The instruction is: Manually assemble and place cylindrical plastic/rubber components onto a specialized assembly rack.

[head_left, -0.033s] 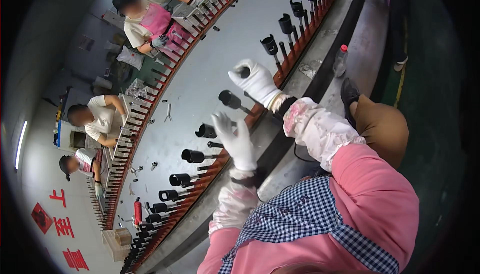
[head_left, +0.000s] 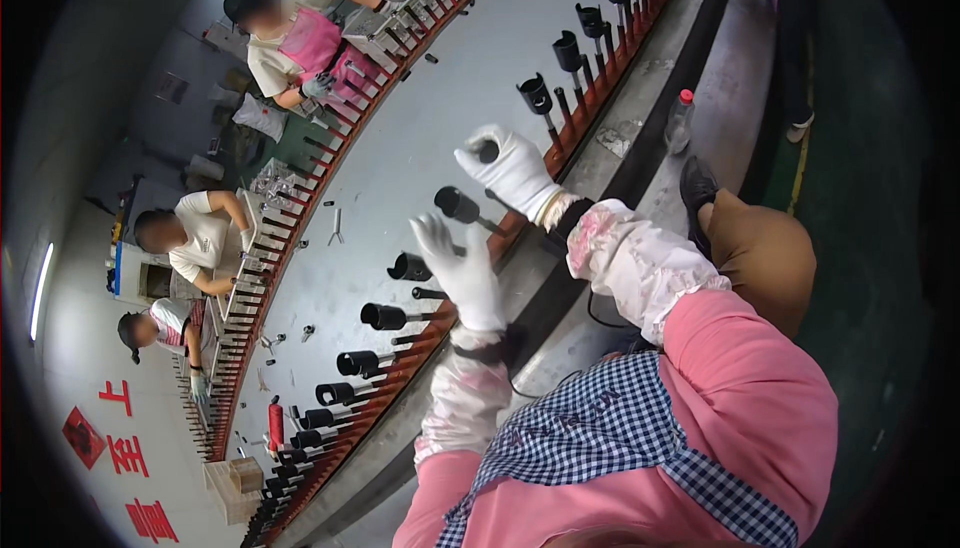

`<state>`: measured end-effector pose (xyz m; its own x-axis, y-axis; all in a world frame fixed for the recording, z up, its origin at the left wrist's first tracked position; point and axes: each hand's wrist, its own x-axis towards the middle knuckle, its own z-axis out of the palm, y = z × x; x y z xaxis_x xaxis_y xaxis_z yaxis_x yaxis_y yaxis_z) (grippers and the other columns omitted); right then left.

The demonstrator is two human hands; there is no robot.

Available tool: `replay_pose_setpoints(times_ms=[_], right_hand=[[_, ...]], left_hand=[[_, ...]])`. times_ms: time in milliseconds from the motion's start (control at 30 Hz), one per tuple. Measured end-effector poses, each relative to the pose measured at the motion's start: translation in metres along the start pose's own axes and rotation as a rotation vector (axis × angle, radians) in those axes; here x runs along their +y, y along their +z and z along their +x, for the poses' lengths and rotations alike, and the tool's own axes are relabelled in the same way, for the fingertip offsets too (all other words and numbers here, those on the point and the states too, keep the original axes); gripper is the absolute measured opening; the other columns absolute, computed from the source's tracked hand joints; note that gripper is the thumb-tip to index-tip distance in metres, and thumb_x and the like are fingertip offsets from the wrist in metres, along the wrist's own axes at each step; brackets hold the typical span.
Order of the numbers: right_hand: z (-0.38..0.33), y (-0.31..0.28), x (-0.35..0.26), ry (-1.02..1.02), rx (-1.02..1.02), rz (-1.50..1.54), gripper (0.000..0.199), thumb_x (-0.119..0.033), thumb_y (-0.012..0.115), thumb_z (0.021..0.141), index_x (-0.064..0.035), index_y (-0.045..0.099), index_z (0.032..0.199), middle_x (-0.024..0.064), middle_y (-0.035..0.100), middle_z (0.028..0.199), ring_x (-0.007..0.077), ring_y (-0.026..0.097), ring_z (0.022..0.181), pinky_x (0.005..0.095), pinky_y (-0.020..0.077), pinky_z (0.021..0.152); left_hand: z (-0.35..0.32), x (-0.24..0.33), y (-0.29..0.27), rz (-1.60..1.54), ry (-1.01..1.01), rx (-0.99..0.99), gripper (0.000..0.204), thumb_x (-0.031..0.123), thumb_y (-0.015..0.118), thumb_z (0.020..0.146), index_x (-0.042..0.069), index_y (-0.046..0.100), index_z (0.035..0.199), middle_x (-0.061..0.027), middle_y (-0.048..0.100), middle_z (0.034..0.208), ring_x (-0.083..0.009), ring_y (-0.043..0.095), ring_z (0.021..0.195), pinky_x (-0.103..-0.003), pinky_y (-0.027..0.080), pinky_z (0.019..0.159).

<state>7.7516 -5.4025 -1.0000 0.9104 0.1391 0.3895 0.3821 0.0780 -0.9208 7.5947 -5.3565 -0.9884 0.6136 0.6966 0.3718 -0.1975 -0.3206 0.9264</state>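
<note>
My right hand (head_left: 512, 173), in a white glove, curls its fingers and thumb around a black cylindrical cup (head_left: 488, 152) in the row along the table edge. To its lower left, my left hand (head_left: 462, 273), also white-gloved, has its fingers apart and holds nothing. It is slightly blurred. Just beyond its fingertips is another black cup (head_left: 457, 204) on a peg. Beside the fingers, a further black cup (head_left: 409, 268) lies partly behind the glove. Several like cups, some with notched rims, such as this black cup (head_left: 534, 96), stand on pegs along the red-brown rail (head_left: 560, 151).
Across the grey curved table (head_left: 400, 138), three people work beside white trays (head_left: 375, 43) and another row of pegs. Small metal parts (head_left: 336, 226) and a red bottle (head_left: 275, 423) lie on the table. A clear bottle with red cap (head_left: 680, 126) stands on the ledge at right.
The row of cups has shifted slightly toward the lower left. Both my hands have moved a little the same way, the left one also slightly upward.
</note>
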Motion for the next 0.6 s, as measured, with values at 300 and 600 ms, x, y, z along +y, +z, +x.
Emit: replay_pose_setpoints(times_ms=[300,600], right_hand=[[-0.014,0.036,-0.032,0.094,-0.262,0.089,0.028,-0.032,0.084,0.092,-0.0109,0.069,0.104,0.0061,0.076,0.089,0.0197,0.074,0.078,0.0328,0.0602,0.076],[-0.101,0.014,-0.049,0.249,-0.425,0.088,0.033,-0.03,0.081,0.094,-0.0086,0.072,0.118,0.0126,0.078,0.103,0.0314,0.075,0.099,0.038,0.059,0.088]], left_hand=[[0.045,-0.01,-0.031,0.056,-0.022,0.105,0.026,0.004,0.081,0.095,0.005,0.065,0.116,-0.0001,0.064,0.103,-0.0091,0.058,0.088,-0.025,0.05,0.079],[0.011,0.007,-0.09,0.123,-0.081,0.243,0.026,0.004,0.08,0.095,0.003,0.065,0.116,-0.0022,0.065,0.11,-0.0132,0.06,0.1,-0.029,0.051,0.091]])
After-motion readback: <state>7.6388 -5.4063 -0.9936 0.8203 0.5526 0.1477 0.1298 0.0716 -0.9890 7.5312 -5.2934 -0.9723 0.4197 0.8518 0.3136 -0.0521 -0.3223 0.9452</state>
